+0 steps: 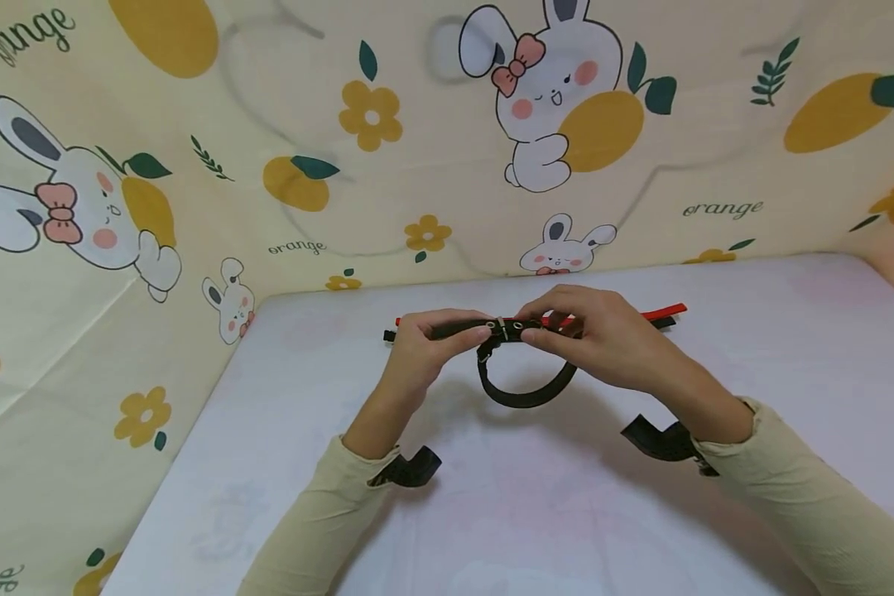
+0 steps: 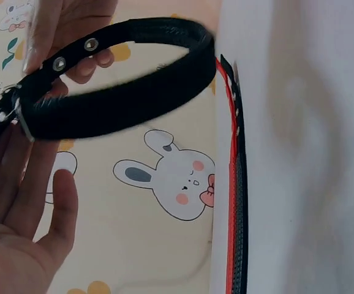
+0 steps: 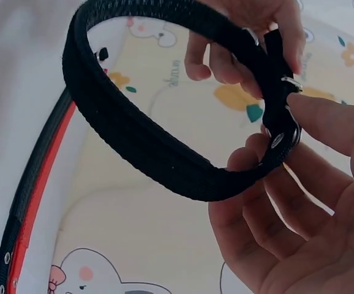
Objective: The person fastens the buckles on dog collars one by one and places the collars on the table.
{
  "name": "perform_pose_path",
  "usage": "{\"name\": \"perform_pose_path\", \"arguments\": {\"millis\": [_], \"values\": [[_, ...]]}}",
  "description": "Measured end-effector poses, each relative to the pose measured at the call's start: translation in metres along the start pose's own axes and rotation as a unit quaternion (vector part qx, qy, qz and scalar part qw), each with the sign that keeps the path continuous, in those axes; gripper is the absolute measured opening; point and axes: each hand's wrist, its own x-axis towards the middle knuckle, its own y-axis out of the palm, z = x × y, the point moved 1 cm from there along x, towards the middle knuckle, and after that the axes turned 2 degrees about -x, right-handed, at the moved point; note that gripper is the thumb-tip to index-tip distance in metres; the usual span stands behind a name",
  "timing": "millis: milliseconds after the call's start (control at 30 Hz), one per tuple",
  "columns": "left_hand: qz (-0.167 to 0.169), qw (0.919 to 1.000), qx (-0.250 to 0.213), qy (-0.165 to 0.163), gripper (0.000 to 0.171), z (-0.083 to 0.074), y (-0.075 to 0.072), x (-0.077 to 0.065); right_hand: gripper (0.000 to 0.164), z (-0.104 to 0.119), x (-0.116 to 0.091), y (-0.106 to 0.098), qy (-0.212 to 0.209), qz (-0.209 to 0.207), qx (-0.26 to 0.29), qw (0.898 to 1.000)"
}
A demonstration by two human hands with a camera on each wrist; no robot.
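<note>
A black collar with metal eyelets is bent into a loop and held above the white table, its band hanging toward me. At its top sits a metal buckle, with the strap running through it. My left hand pinches the strap just left of the buckle. To the right of the buckle, my right hand pinches the collar between thumb and fingers. The loop of the collar shows large in the right wrist view, where the thumb lies close to the buckle. Fingers partly cover the strap's ends.
Behind the hands, a red strap and a black strap with eyelets lie side by side along the far part of the white table. A cream cloth printed with rabbits and oranges rises behind. Black bands hang at both wrists.
</note>
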Motion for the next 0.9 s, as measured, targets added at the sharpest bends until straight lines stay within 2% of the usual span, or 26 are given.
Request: {"name": "perform_pose_path", "arguments": {"millis": [167,333,467,567,767,900], "values": [[-0.002,0.9996,-0.028,0.007,0.026,0.002,0.002,-0.001,0.026,0.002,-0.001,0.002,-0.024,-0.005,-0.011,1.000],[-0.001,0.9991,-0.043,0.003,0.027,0.003,0.004,0.000,0.019,0.003,-0.001,0.001,-0.037,-0.028,-0.014,0.999],[-0.024,0.9978,-0.055,-0.027,0.028,0.006,0.006,0.000,0.018,0.002,0.000,-0.001,-0.020,-0.034,0.012,0.999],[-0.041,0.9975,-0.044,-0.038,0.029,0.007,0.007,0.001,0.020,0.000,0.002,-0.003,0.006,-0.030,0.033,0.999],[-0.050,0.9987,-0.009,0.001,0.028,0.007,0.011,0.000,0.026,-0.002,0.003,-0.004,0.051,-0.020,0.062,0.997],[-0.049,0.9986,-0.002,0.021,0.027,0.006,0.013,-0.002,0.027,-0.002,0.003,-0.004,0.065,-0.018,0.068,0.995]]}}
